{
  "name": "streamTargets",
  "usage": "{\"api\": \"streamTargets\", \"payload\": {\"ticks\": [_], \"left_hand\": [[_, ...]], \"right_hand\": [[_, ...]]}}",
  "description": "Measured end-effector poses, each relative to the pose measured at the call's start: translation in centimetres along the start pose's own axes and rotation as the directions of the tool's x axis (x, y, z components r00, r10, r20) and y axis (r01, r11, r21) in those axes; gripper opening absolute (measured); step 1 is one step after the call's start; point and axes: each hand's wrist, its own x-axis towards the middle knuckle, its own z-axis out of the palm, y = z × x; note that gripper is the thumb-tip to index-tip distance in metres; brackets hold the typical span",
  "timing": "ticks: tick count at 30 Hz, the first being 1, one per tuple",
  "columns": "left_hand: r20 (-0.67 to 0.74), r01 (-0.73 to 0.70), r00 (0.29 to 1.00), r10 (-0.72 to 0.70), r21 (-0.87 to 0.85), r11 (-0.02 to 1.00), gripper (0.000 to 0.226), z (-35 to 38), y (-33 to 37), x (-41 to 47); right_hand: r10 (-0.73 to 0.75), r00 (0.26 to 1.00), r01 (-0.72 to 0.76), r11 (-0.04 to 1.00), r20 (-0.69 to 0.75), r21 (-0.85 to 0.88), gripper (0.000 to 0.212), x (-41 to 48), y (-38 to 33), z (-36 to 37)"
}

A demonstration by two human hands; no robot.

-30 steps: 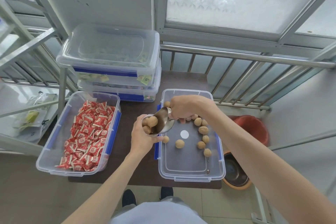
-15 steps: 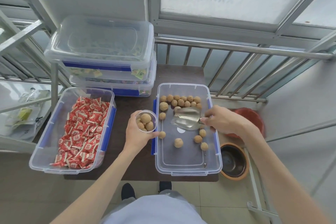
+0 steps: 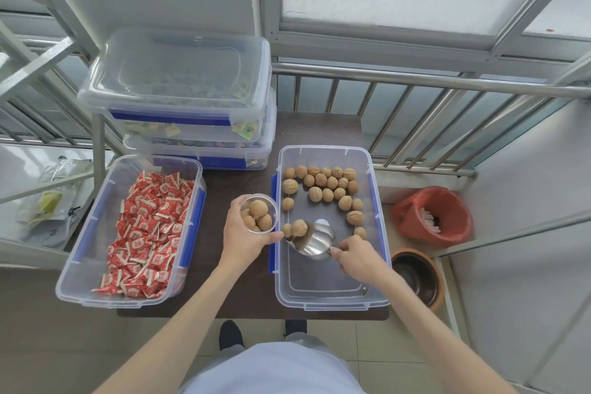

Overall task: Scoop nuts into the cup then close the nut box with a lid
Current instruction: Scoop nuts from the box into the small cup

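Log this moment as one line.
left hand: holds cup, some nuts inside | right hand: scoop in box at nut | lid off

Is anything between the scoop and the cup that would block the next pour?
Nothing visible. The scoop, in the right hand, sits low in the nut box against a walnut. The cup, in the left hand, is just outside the box's left wall.
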Motion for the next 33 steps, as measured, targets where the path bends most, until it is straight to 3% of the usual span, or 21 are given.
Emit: {"api": "streamTargets", "payload": {"ticks": [6, 12, 15, 22, 27, 33], "left_hand": [[-0.006, 0.013, 1.0, -0.013, 0.017, 1.0, 0.095, 0.0, 0.1, -0.1], [-0.018, 0.041, 0.999, -0.041, 0.018, 0.999, 0.094, 0.2, 0.4, -0.4], [-0.017, 0.048, 0.999, -0.048, 0.016, 0.999, 0.094, 0.2, 0.4, -0.2], [-0.01, 0.048, 0.999, -0.048, 0.024, 0.999, 0.094, 0.2, 0.6, 0.0], [-0.009, 0.059, 0.998, -0.059, 0.029, 0.998, 0.093, 0.3, 0.9, -0.1], [-0.016, 0.055, 0.998, -0.054, 0.016, 0.998, 0.094, 0.4, 0.9, 0.2]], "right_hand": [[0.099, 0.974, -0.029, 0.946, -0.202, 0.324, 0.031, 3.5, -3.5, 5.1], [0.133, 0.951, 0.028, 0.863, -0.28, 0.505, 0.026, 5.8, -4.7, 5.2], [0.105, 0.966, 0.049, 0.821, -0.236, 0.569, 0.03, 5.6, -3.3, 5.3], [0.026, 0.973, 0.132, 0.748, -0.227, 0.65, 0.027, 2.7, -1.2, 4.0], [-0.067, 0.967, 0.21, 0.756, -0.247, 0.619, 0.033, 0.0, -1.3, 2.0], [-0.241, 0.959, 0.283, 0.774, -0.15, 0.566, 0.037, -2.5, -1.4, -1.6]]}}
